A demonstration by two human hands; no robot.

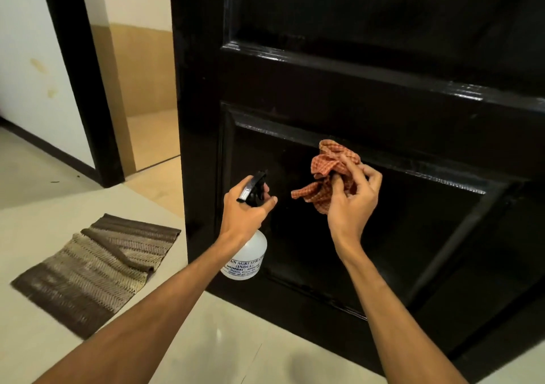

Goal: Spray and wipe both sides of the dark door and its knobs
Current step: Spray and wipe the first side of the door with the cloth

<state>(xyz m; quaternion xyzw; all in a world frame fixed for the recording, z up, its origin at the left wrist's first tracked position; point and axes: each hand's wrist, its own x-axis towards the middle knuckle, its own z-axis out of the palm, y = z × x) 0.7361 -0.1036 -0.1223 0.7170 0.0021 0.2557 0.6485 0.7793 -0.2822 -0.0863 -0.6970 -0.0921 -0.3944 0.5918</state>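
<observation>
Looks dim and warm overall. Brightens left of the door (368, 94), on the pale wall (26, 44) and floor tiles (165, 203). Glints in thin white streaks along the door's panel mouldings, sinks to near black inside its panels. Casts soft shadows on the tiles at the door's foot. Blurs slightly throughout; bends and tilts straight lines at the door's far edges.

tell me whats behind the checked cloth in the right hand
Behind the checked cloth, bunched in the right hand, is the dark door: its lower panel and the moulding's top edge. The patch straight behind the cloth is covered, so its state cannot be seen.
</observation>
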